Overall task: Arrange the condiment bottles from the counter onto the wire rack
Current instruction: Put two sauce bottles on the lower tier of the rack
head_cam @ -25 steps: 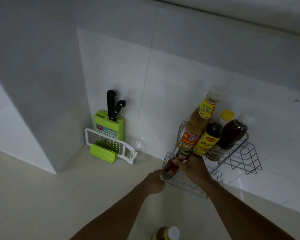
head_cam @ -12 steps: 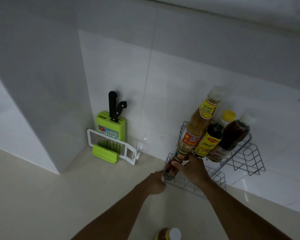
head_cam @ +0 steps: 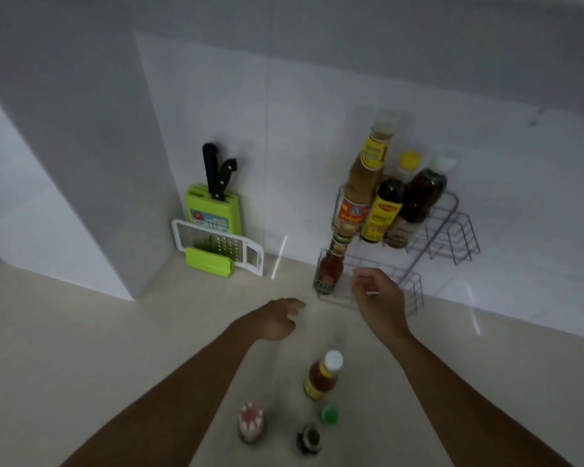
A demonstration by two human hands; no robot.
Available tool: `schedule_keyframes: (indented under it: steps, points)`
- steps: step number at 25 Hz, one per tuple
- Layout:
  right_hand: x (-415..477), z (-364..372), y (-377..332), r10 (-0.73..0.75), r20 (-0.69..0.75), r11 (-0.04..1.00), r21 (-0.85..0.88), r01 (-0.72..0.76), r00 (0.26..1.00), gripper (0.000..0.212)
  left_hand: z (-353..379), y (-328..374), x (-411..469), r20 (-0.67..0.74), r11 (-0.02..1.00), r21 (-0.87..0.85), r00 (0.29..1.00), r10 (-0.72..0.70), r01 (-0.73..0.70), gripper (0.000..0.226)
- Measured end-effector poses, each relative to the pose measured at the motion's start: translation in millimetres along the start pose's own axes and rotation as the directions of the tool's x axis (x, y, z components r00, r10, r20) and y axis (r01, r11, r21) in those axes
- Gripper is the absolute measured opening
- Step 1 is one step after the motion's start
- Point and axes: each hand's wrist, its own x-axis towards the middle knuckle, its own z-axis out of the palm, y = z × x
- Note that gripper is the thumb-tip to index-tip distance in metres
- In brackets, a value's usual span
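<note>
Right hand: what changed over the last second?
The right hand let go of the small red sauce bottle, now standing alone on the wire rack's lower tier, and pulled back, fingers open. The left hand also drew back from the rack. The three upper-tier bottles and knife block stayed put.

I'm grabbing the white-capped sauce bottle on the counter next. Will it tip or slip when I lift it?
The sauce bottle is taller than it is wide, so a sideways nudge could probably tip it. It looks mostly full of reddish sauce, so likely fairly heavy for its size. The smooth sides may be slippery; gripping at the label seems safer than at the cap.
</note>
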Motion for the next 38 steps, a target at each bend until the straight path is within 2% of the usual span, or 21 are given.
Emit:
schedule_keyframes:
  steps: [2,4,6,8,11,14,16,18,19,21,23,25,26,27,29,31,32,33,34,36,38]
  points:
    - [-37,-14,-9,0.016,0.234,1.000,-0.017,-0.012,0.972,0.013,7,-6,-15,0.101,1.000,0.012,0.994,-0.030,0.028,0.055]
    - [-70,-23,-12,0.055,0.518,0.993,-0.121,0.009,0.854,0.035,12,-6,-26,0.134,0.999,0.036,0.991,-0.022,0.018,0.054]
    - [-95,-24,-9,0.084,0.628,0.964,-0.247,0.096,0.773,0.048,19,1,-37,0.149,0.998,0.067,0.989,-0.008,-0.002,0.057]
    - [-109,-19,-5,0.065,0.581,0.950,-0.285,0.128,0.811,0.039,27,9,-45,0.174,0.995,0.095,0.985,-0.003,-0.013,0.060]
    - [-120,-21,-4,0.051,0.468,0.961,-0.263,0.084,0.882,0.023,28,23,-56,0.225,0.986,0.155,0.974,0.028,-0.064,0.071]
    - [-135,-40,-18,-0.005,0.265,1.000,0.004,0.004,0.964,0.017,23,44,-77,0.232,0.957,0.217,0.962,0.143,-0.195,0.081]
    - [-142,-57,-39,0.024,0.150,0.963,0.261,-0.063,0.988,0.015,21,69,-98,0.149,0.922,0.227,0.947,0.285,-0.313,0.069]
    - [-148,-77,-65,-0.006,0.108,0.918,0.395,-0.038,0.994,0.014,18,95,-119,0.037,0.863,0.257,0.897,0.441,-0.435,0.054]
    - [-149,-88,-77,-0.083,0.081,0.926,0.374,0.047,0.993,0.015,16,109,-130,0.028,0.849,0.241,0.878,0.478,-0.470,0.048]
    - [-146,-115,-95,-0.352,0.034,0.927,0.150,0.343,0.935,0.018,13,130,-149,0.109,0.887,0.115,0.893,0.437,-0.448,0.039]
    - [-139,-139,-111,-0.607,0.099,0.780,-0.119,0.615,0.789,0.021,15,143,-167,0.248,0.929,0.025,0.902,0.353,-0.370,0.032]
    - [-132,-148,-116,-0.665,0.228,0.651,-0.288,0.702,0.711,0.028,19,151,-176,0.314,0.944,-0.025,0.894,0.320,-0.329,0.029]
    - [-130,-149,-116,-0.642,0.241,0.658,-0.314,0.685,0.728,0.030,22,154,-179,0.293,0.944,-0.029,0.900,0.322,-0.328,0.029]
    - [-130,-148,-114,-0.593,0.211,0.716,-0.304,0.629,0.777,0.030,27,158,-180,0.227,0.938,0.014,0.915,0.334,-0.346,0.029]
    - [-131,-139,-105,-0.373,0.078,0.894,-0.238,0.381,0.924,0.028,37,162,-177,-0.034,0.858,0.353,0.911,0.411,-0.374,0.039]
    - [-127,-134,-97,-0.021,-0.025,0.982,-0.189,0.015,0.999,0.031,51,163,-173,-0.249,0.633,0.741,0.785,0.568,-0.224,0.048]
    - [-125,-135,-96,0.143,-0.027,0.979,-0.141,-0.146,0.989,0.032,57,164,-171,-0.293,0.574,0.804,0.733,0.614,-0.159,0.049]
    - [-123,-137,-97,0.238,0.000,0.965,-0.111,-0.237,0.971,0.031,62,163,-168,-0.315,0.577,0.803,0.715,0.625,-0.150,0.048]
    - [-123,-140,-100,0.251,0.038,0.963,-0.114,-0.246,0.967,0.029,63,163,-168,-0.319,0.625,0.759,0.734,0.599,-0.180,0.047]
    - [-122,-150,-109,0.043,0.095,0.985,-0.173,-0.026,0.995,0.027,56,165,-168,-0.261,0.827,0.465,0.844,0.470,-0.316,0.044]
    - [-122,-158,-116,-0.257,0.136,0.930,-0.234,0.283,0.957,0.026,51,167,-166,-0.126,0.912,0.121,0.906,0.405,-0.391,0.038]
